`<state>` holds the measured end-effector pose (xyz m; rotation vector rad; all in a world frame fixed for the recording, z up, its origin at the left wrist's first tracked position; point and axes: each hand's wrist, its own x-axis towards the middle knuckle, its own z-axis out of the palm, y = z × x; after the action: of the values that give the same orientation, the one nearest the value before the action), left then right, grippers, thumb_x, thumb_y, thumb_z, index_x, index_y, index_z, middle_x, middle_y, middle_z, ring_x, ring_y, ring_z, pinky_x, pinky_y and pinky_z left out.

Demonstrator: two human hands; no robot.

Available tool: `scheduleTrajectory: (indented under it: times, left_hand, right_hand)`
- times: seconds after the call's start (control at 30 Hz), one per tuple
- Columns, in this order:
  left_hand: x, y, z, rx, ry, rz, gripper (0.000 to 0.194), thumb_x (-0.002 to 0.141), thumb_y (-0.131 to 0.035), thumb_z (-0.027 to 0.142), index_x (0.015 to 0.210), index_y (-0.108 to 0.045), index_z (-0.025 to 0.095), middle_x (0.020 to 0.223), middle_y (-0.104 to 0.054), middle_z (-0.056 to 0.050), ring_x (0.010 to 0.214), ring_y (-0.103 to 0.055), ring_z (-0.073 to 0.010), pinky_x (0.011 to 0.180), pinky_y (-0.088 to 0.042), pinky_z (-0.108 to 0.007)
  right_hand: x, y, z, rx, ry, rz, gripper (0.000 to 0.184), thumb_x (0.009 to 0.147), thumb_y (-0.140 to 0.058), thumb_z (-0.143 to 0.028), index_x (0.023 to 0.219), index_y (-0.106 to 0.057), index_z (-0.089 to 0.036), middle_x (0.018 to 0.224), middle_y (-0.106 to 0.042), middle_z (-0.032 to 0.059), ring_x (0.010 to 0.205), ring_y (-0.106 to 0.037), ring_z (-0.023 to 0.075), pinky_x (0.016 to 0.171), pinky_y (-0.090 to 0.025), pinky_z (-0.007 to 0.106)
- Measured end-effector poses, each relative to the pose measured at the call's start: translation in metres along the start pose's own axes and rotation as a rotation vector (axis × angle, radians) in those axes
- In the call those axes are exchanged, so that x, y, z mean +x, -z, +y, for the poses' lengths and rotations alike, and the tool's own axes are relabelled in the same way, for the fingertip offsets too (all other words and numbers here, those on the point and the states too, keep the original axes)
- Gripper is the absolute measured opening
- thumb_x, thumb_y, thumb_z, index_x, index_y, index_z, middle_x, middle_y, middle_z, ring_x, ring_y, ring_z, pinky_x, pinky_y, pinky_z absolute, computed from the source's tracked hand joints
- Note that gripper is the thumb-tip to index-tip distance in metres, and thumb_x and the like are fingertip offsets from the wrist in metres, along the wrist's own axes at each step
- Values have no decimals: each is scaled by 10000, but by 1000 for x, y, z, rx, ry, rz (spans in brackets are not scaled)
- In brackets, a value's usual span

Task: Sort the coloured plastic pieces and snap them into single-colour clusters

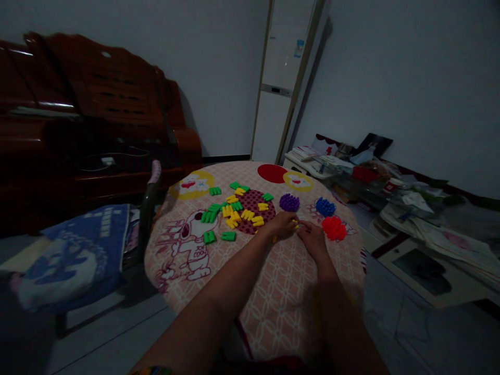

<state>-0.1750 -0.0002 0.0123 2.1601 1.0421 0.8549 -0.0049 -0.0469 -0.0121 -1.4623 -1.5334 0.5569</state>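
My left hand (pixel 283 225) is closed, its fingertips pinching a small yellow plastic piece (pixel 296 226) above the right half of the table. My right hand (pixel 313 239) meets it from the other side, fingers drawn together at the same piece; most of the piece is hidden between them. Left of my hands, several yellow ridged plastic pieces (pixel 231 214) and green ridged pieces (pixel 211 213) lie scattered on and around a dark red patterned circle (pixel 255 199). Just beyond my left hand sits a cluster of purple pieces (pixel 289 202). Blue pieces (pixel 325 207) and red pieces (pixel 334 228) are grouped to the right.
A patterned pink cloth (pixel 273 281) covers the round table. At left stands a chair with a blue cloth (pixel 86 250), before a wooden sofa (pixel 105 99). A cluttered glass-topped side table (pixel 375 182) runs along the right wall. A tall white cabinet-like unit (pixel 279 78) stands behind.
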Motion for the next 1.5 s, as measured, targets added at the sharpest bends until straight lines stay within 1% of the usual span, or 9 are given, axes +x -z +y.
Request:
scheduleTrajectory:
  times: [0.3, 0.43, 0.63, 0.77, 0.83, 0.97, 1.13, 1.3, 1.5]
  left_hand:
    - [-4, -16, -13, -12, -2, 39, 491, 771, -521, 92, 1246, -607, 188, 1134, -714, -83, 1021, -654, -198, 931, -507, -309]
    - [-2, -6, -13, -29, -22, 37, 680, 719, -546, 62, 1389, -526, 179, 1207, -700, -105, 1074, -662, -221, 965, -522, -350]
    - [-13, 66, -19, 138, 92, 136, 481, 725, -589, 83, 1194, -685, 135, 1169, -725, -105, 995, -680, -217, 894, -546, -330]
    - [-38, 116, -31, 301, 293, 187, 276, 760, -656, 208, 1007, -760, 143, 928, -765, -49, 854, -681, -208, 759, -526, -274]
    - [-47, 126, -35, 361, 382, 109, 217, 748, -695, 251, 925, -780, 159, 840, -762, -31, 807, -678, -204, 705, -499, -253]
    - [-50, 118, -29, 438, 431, -120, 263, 665, -764, 221, 926, -795, 210, 870, -772, -6, 813, -680, -194, 677, -469, -224]
    - [-37, 91, -15, 628, 433, -188, 363, 582, -801, 156, 941, -780, 205, 952, -769, -61, 878, -689, -236, 733, -481, -253]
    - [-38, 83, -17, 611, 386, -127, 300, 672, -739, 187, 972, -753, 189, 996, -761, -84, 909, -688, -247, 748, -489, -272]
    - [-27, 57, -12, 384, 197, 136, 368, 766, -658, 217, 1124, -716, 158, 1081, -739, -94, 975, -675, -234, 857, -519, -304]
  right_hand:
    - [-2, -20, 2, -80, 11, 91, 232, 728, -629, -405, 820, -752, -231, 809, -754, 34, 761, -664, 217, 735, -481, 318]
    - [-4, -21, -3, -176, -17, 118, 193, 763, -625, -359, 825, -731, -209, 809, -746, 42, 769, -662, 207, 729, -469, 296]
    - [-7, -17, -7, -346, -65, 300, 199, 872, -568, -332, 938, -705, -203, 900, -743, 63, 794, -645, 192, 700, -422, 274]
    - [-4, -19, -7, -545, -53, 252, 157, 883, -572, -243, 948, -700, -181, 926, -735, 90, 835, -632, 191, 725, -393, 276]
    - [-2, -21, -6, -593, -52, 225, 152, 886, -576, -231, 959, -699, -179, 930, -733, 93, 845, -630, 192, 729, -387, 278]
    - [-1, -21, -2, -560, -70, 229, 161, 892, -579, -245, 975, -700, -179, 956, -742, 94, 854, -636, 198, 733, -389, 285]
    - [-1, -19, 1, -473, -76, 239, 178, 861, -584, -232, 964, -717, -175, 947, -751, 91, 848, -643, 203, 736, -402, 287]
    - [1, -18, 3, -405, -72, 245, 171, 814, -602, -230, 912, -736, -188, 919, -755, 75, 828, -641, 198, 722, -411, 280]
    - [4, -18, 6, -345, -108, 258, 176, 813, -604, -264, 907, -736, -194, 895, -757, 72, 798, -656, 199, 700, -429, 280]
